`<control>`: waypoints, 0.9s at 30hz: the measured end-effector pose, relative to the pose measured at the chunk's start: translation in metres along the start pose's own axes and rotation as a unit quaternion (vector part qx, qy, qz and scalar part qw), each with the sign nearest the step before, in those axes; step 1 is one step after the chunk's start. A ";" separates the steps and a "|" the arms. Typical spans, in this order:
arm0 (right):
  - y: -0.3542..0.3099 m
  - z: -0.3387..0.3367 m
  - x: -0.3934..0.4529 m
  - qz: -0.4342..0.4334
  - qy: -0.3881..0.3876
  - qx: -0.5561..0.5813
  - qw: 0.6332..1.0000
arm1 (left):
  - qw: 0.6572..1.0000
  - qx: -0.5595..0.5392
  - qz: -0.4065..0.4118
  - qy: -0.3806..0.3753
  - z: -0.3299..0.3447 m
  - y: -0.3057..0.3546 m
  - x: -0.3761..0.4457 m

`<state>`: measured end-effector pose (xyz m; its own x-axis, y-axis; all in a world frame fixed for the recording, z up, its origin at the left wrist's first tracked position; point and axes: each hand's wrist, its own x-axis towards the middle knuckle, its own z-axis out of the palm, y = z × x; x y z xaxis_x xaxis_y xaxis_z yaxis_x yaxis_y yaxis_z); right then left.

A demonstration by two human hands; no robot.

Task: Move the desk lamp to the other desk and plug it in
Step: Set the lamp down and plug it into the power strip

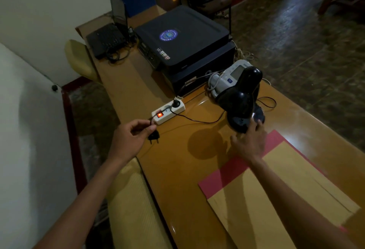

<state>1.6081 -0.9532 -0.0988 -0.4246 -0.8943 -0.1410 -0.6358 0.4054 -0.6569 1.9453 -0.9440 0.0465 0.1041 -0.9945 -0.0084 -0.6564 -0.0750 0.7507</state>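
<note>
A black desk lamp point(240, 98) stands on the glossy wooden desk point(177, 169), its shade unlit and its round base close to my right hand point(249, 142). That hand's spread fingers touch the base. My left hand point(131, 137) pinches the lamp's thin black cord just above its two-pin plug point(154, 136), which hangs free a little in front of a white power strip point(167, 111). The strip's red switch glows, and another black plug sits in its far socket.
A black printer point(181, 39) stands behind the strip, with a laptop point(110, 35) further back. A grey blood-pressure monitor point(231, 75) sits behind the lamp. A red folder point(233, 171) and brown envelopes point(280, 195) lie near my right arm. A yellowish chair back point(130, 199) stands at the desk's left edge.
</note>
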 end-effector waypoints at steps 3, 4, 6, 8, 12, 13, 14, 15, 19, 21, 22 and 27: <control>-0.036 0.022 -0.061 -0.054 -0.061 0.070 0.994 | 0.999 -0.012 -0.023 0.021 -0.005 -0.019 -0.014; -0.050 0.027 -0.076 -0.089 -0.074 0.088 0.989 | 0.999 -0.015 -0.022 0.026 -0.006 -0.024 -0.018; -0.086 0.034 -0.098 -0.168 -0.087 0.136 0.972 | 0.999 -0.011 -0.011 0.029 -0.009 -0.032 -0.022; -0.128 0.037 -0.110 -0.240 -0.116 0.176 0.948 | 1.000 -0.007 0.003 0.022 -0.010 -0.037 -0.020; -0.187 0.039 -0.103 -0.337 -0.114 0.088 0.930 | 0.994 0.021 0.099 -0.040 -0.013 -0.043 0.005; -0.198 0.039 -0.095 -0.363 -0.113 0.016 0.925 | 0.989 0.025 0.132 -0.056 -0.015 -0.044 0.013; -0.207 0.038 -0.087 -0.377 -0.118 -0.052 0.917 | 0.984 0.027 0.161 -0.067 -0.017 -0.046 0.022; -0.214 0.036 -0.080 -0.378 -0.125 -0.104 0.911 | 0.980 0.026 0.184 -0.071 -0.018 -0.046 0.032; -0.234 0.034 -0.052 -0.347 -0.124 -0.153 0.917 | 0.974 0.020 0.213 -0.071 -0.019 -0.053 0.083; -0.243 0.035 -0.036 -0.326 -0.112 -0.156 0.926 | 0.977 0.007 0.193 -0.092 -0.014 -0.058 0.108; -0.248 0.036 -0.028 -0.316 -0.104 -0.163 0.929 | 0.976 0.000 0.189 -0.108 -0.010 -0.060 0.120; -0.263 0.049 0.003 -0.272 -0.087 -0.164 0.944 | 0.967 -0.007 0.201 -0.157 0.017 -0.062 0.171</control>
<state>1.8058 -1.0714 0.0377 0.1152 -0.9933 0.0133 -0.9067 -0.1106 -0.4069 1.9915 -1.1104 -0.0127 -0.3910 -0.9162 0.0877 -0.5862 0.3214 0.7437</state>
